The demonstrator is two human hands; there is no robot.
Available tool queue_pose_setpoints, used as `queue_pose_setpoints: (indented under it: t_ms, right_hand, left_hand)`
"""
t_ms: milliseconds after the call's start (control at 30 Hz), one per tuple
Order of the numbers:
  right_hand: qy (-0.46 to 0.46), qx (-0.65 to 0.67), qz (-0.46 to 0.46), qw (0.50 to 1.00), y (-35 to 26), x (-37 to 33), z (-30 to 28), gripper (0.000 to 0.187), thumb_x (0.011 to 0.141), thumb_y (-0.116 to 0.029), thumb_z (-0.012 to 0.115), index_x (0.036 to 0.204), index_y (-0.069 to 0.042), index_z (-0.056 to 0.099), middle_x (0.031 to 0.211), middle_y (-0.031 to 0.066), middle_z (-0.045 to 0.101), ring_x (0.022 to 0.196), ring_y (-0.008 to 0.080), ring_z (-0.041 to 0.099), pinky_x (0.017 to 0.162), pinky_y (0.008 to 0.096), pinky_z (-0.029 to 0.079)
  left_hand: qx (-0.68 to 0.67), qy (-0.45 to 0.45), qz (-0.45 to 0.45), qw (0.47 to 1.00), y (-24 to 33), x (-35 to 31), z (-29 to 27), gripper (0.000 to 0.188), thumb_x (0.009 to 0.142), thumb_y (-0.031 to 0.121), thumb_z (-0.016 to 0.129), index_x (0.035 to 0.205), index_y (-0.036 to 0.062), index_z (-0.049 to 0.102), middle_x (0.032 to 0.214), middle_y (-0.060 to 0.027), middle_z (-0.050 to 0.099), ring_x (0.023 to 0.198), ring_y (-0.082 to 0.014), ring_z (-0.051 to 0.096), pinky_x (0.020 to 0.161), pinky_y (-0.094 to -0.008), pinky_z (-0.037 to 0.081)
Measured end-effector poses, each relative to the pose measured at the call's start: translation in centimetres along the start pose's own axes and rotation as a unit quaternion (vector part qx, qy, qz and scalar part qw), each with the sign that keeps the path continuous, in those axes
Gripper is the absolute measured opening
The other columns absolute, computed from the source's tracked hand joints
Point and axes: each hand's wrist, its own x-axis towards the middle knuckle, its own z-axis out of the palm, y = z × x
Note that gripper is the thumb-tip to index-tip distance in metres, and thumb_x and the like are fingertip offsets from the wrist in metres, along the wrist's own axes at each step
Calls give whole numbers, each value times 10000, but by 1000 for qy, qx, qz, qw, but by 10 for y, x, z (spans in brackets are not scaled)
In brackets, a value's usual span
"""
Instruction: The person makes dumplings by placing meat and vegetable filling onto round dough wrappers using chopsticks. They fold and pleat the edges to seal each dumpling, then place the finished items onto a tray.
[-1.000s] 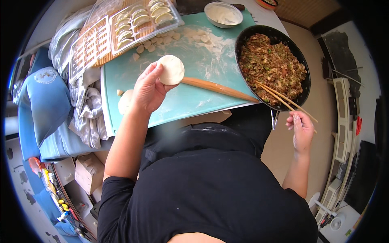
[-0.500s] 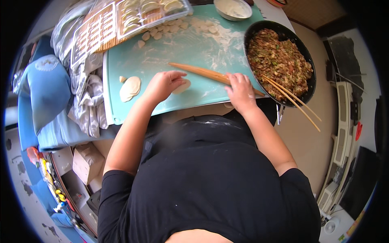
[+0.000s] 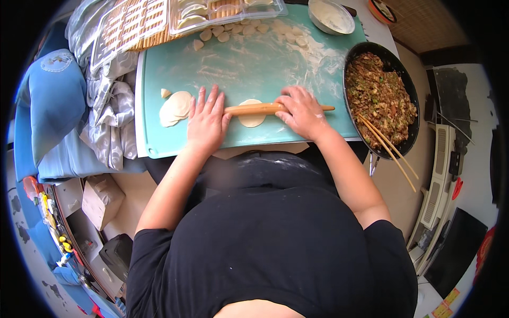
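Note:
A wooden rolling pin [image 3: 254,109] lies across a round dough wrapper [image 3: 251,121] on the floury green mat [image 3: 177,66]. My left hand [image 3: 208,123] rests flat over the pin's left end, its fingers stretched out and apart. Around the pin's right part my right hand [image 3: 303,114] is closed, thumb on the near side and fingers curled over the far side. Left of my left hand sits a small overlapping pile of rolled wrappers [image 3: 174,111], with a little dough lump [image 3: 165,93] just beyond it.
Several dough pieces [image 3: 248,30] lie along the mat's far edge, near a bowl of flour [image 3: 334,21]. A black pan of chopped filling [image 3: 379,90], with chopsticks [image 3: 389,147], stands at the right. Far left, a clear compartment tray [image 3: 193,13] holds dumplings.
My left hand has left the wrapper and now lies on the rolling pin. The pin has come nearer, turned almost level and now crosses the wrapper, my right hand still on it.

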Motion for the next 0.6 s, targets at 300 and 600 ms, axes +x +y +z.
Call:
queue_pose_setpoints:
  t_ms: [300, 600]
  right_hand:
    - [-37, -88, 49, 994, -7, -9, 4, 484, 829, -316, 543, 1255, -106, 455, 1387, 131, 334, 1305, 339, 267, 1046, 472, 239]
    - [3, -124, 65, 990, 6, 11, 7, 465, 883, -371, 465, 1267, -108, 461, 1409, 119, 312, 1320, 318, 240, 1059, 462, 227]
  left_hand:
    - [-17, -38, 22, 999, 2, 0, -3, 490, 899, 271, 437, 1304, 1, 379, 1414, -181, 294, 1312, -366, 261, 1062, -470, 219]
    - [20, -20, 9, 1000, 0, 33, -7, 500, 905, 274, 426, 1317, -2, 363, 1424, -186, 274, 1321, -349, 248, 1071, -460, 205]
